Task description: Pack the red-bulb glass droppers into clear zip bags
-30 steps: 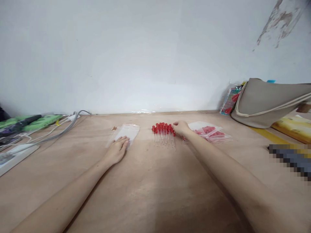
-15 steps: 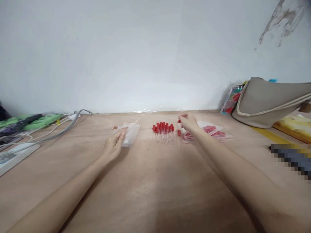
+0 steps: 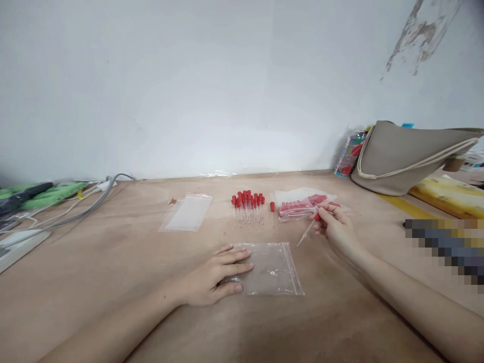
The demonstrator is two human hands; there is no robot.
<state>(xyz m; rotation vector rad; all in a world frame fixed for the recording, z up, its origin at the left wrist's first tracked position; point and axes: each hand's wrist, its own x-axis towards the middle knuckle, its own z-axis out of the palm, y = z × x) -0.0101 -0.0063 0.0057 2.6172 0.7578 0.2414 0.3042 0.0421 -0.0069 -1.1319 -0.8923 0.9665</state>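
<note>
My left hand (image 3: pixel 223 275) lies flat with fingers spread on the left end of a clear zip-lock bag (image 3: pixel 268 272), whose zip edge faces right. In my right hand (image 3: pixel 333 224), a dropper (image 3: pixel 307 233) with a red bulb and thin clear tube is pinched, its tube slanting down to the left, just above the bag's right side. Beyond the bag, several red-bulbed droppers (image 3: pixel 247 201) lie in a row group, and a single dropper (image 3: pixel 273 207) rests to their right. Filled zip-lock bags (image 3: pixel 297 207) holding red-bulbed droppers are stacked behind my right hand.
Flat zip-lock bags (image 3: pixel 189 213) lie at the back left beside a small brown scrap (image 3: pixel 172 201). Cables (image 3: pixel 85 214) and a white power strip (image 3: pixel 26 244) occupy the left edge. At right are a grey-beige bag (image 3: pixel 408 156), a yellow packet (image 3: pixel 446 196) and a pixelated dark object (image 3: pixel 442 247).
My left hand has brought a clear bag from the left stack to the middle front. My right hand has moved right and nearer, now with a dropper in its fingers.
</note>
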